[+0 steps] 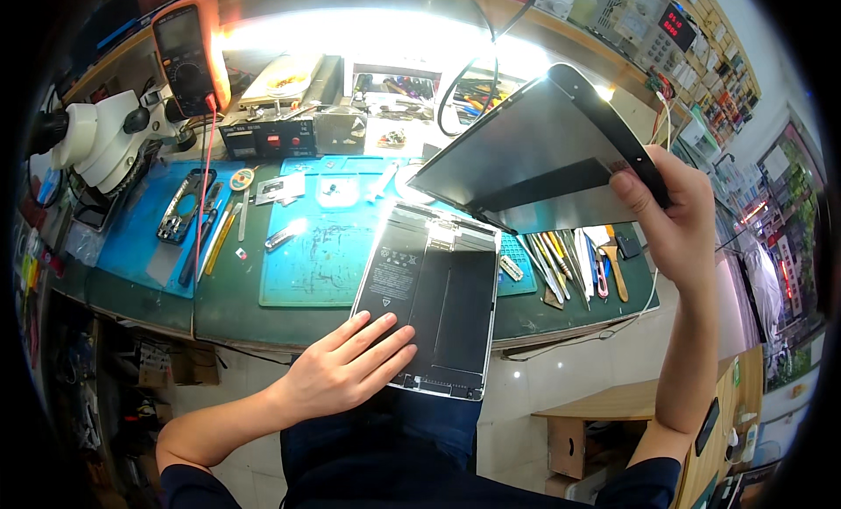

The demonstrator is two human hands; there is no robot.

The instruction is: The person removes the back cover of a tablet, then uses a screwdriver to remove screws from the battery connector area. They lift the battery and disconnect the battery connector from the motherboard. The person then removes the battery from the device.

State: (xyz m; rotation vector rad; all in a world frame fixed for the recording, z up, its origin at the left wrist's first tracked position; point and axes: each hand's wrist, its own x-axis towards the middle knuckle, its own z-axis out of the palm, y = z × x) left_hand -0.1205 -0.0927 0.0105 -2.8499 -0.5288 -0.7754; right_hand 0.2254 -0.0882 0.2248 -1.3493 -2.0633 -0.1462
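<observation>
right hand (680,209) holds tilted screen (539,150), perhaps detached

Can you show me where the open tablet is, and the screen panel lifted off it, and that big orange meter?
Open tablet (431,303): head view, middle of its dark insides.
Screen panel (536,141): head view, its grey underside.
Orange meter (187,57): head view, its front, between display and dial.
</observation>
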